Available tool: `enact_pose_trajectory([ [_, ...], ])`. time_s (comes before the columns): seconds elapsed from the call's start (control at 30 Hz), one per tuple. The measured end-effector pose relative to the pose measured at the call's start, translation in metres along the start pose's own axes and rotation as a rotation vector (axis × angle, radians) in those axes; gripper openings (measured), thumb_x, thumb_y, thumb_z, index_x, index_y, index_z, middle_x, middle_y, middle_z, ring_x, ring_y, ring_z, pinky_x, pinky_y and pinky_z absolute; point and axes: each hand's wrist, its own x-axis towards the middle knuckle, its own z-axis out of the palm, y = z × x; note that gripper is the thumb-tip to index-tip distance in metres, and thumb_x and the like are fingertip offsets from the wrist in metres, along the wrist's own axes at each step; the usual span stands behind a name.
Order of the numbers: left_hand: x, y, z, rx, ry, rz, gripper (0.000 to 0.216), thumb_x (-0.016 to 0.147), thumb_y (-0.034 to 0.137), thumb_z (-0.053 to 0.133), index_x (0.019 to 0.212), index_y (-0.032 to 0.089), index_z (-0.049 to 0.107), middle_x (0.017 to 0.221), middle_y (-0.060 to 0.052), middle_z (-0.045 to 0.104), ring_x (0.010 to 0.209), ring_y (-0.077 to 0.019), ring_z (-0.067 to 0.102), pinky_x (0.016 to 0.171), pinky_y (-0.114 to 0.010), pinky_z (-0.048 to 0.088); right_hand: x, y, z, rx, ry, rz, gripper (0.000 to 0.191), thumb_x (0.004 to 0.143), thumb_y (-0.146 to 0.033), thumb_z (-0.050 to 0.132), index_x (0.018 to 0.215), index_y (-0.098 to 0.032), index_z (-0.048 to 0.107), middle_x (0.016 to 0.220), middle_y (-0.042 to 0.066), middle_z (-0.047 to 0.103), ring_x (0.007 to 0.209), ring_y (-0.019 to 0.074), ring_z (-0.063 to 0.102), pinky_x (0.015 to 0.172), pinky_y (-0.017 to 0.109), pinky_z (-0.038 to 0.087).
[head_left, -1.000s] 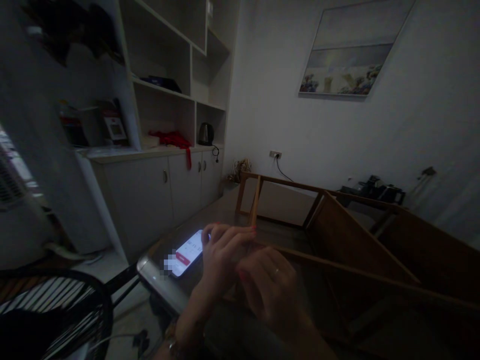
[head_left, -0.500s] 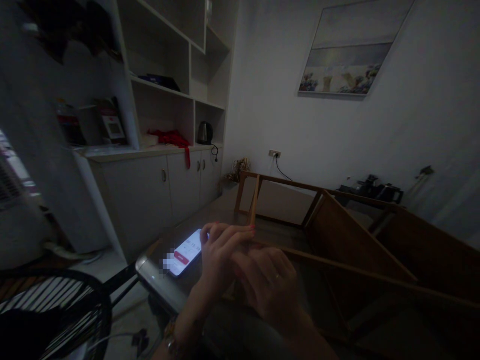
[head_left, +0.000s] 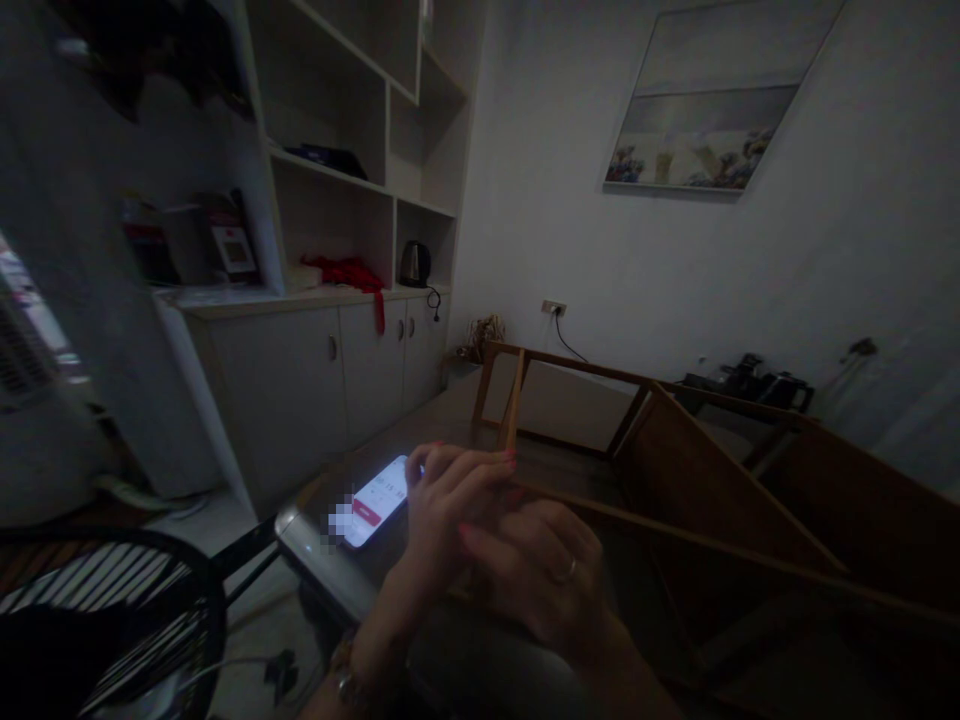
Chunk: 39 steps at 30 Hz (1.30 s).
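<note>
My left hand (head_left: 450, 505), with a beaded bracelet (head_left: 345, 675) at its wrist, has its fingers bent together toward the right, red nails showing. It lies at the near left end of a brown wooden frame (head_left: 675, 530) on the table. Close against it, my right hand (head_left: 540, 570) wears a ring and has its fingers curled in. Whatever the fingertips hold is hidden between the hands and lost in the dim light. A lit phone (head_left: 379, 500) lies just left of my left hand, showing a timer-like screen with a red button.
The table's rounded metal-like edge (head_left: 300, 545) is at the near left. A black slatted chair (head_left: 112, 610) stands below it. White cabinets (head_left: 300, 390) with shelves, a kettle (head_left: 415, 263) and red cloth (head_left: 349, 272) line the back left. Dark appliances (head_left: 780, 390) stand behind the frame.
My right hand has turned and its fingers have shifted slightly, so the ring and a red nail show more clearly. My left hand stays nearly the same. The view has moved a little.
</note>
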Motion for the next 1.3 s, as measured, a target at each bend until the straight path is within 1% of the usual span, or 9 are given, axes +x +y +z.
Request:
enact_pose_trajectory([
  [0.2,0.000,-0.001,0.000,0.018,-0.006,0.003,0.016,0.103,0.032,0.053,0.108,0.029,0.068,0.107,0.003,0.080,0.093,-0.0201,0.061,0.090,-0.041,0.033,0.002,0.000,0.000,-0.057,-0.043,-0.027,0.015,0.100,-0.020,0.055,0.096,-0.025,0.068,0.070,-0.003,0.064,0.070,0.0141,0.054,0.068,0.028,0.046],
  [0.37,-0.002,-0.004,0.007,0.065,0.076,0.035,0.014,0.101,0.032,0.056,0.102,0.029,0.069,0.097,0.003,0.081,0.086,-0.0199,0.060,0.089,-0.040,0.032,-0.003,-0.001,0.004,-0.055,-0.071,-0.006,0.016,0.098,-0.025,0.058,0.084,-0.023,0.065,0.075,0.000,0.064,0.076,0.0157,0.055,0.077,0.031,0.046],
  [0.43,-0.002,-0.005,0.008,0.069,0.073,0.033,0.015,0.101,0.034,0.055,0.101,0.029,0.070,0.097,0.003,0.081,0.085,-0.0204,0.060,0.088,-0.040,0.032,-0.003,-0.001,0.005,-0.050,-0.074,-0.008,0.018,0.098,-0.024,0.056,0.081,-0.022,0.063,0.076,0.000,0.064,0.077,0.0155,0.056,0.079,0.031,0.046],
  [0.57,-0.003,-0.004,0.002,0.040,-0.014,0.009,0.015,0.099,0.029,0.056,0.106,0.031,0.069,0.106,0.003,0.080,0.091,-0.0220,0.060,0.089,-0.041,0.033,-0.003,0.003,0.004,-0.037,-0.062,-0.041,0.013,0.099,-0.017,0.054,0.094,-0.021,0.065,0.077,-0.002,0.067,0.073,0.0130,0.058,0.080,0.029,0.049],
  [0.67,-0.001,-0.001,-0.004,0.003,-0.049,0.007,0.018,0.099,0.027,0.053,0.108,0.029,0.068,0.109,0.002,0.080,0.093,-0.0222,0.061,0.089,-0.042,0.034,-0.005,0.010,0.002,0.030,-0.026,-0.104,0.013,0.099,-0.015,0.055,0.108,-0.018,0.063,0.085,-0.001,0.072,0.079,0.0123,0.064,0.086,0.028,0.051],
  [0.77,0.001,0.001,-0.004,0.011,-0.023,0.013,0.014,0.098,0.030,0.056,0.104,0.029,0.068,0.106,0.003,0.080,0.091,-0.0217,0.061,0.088,-0.041,0.034,-0.004,0.016,-0.005,0.083,-0.015,-0.112,0.009,0.100,-0.017,0.056,0.104,-0.015,0.063,0.091,0.002,0.075,0.087,0.0131,0.066,0.092,0.029,0.052],
  [0.93,-0.001,-0.002,0.005,0.045,0.005,-0.013,0.013,0.098,0.033,0.058,0.101,0.030,0.071,0.101,0.003,0.081,0.089,-0.0221,0.060,0.091,-0.043,0.033,-0.001,0.015,-0.012,0.013,-0.043,-0.069,0.010,0.101,-0.026,0.059,0.096,-0.024,0.067,0.087,-0.004,0.074,0.083,0.0116,0.063,0.091,0.027,0.047],
  [1.13,-0.003,-0.004,0.003,0.030,-0.018,-0.003,0.020,0.101,0.031,0.050,0.105,0.031,0.070,0.105,0.002,0.080,0.091,-0.0222,0.060,0.091,-0.043,0.033,-0.003,0.008,-0.003,-0.040,-0.075,-0.004,0.024,0.105,-0.028,0.048,0.093,-0.025,0.068,0.090,-0.002,0.073,0.094,0.0155,0.059,0.097,0.031,0.042],
  [1.3,-0.003,-0.005,-0.001,0.024,-0.032,0.020,0.021,0.101,0.032,0.050,0.107,0.029,0.069,0.107,0.001,0.080,0.092,-0.0230,0.060,0.089,-0.043,0.033,-0.002,0.007,0.000,-0.035,-0.052,-0.009,0.021,0.105,-0.027,0.049,0.094,-0.024,0.067,0.094,-0.003,0.075,0.095,0.0150,0.058,0.097,0.030,0.041],
])
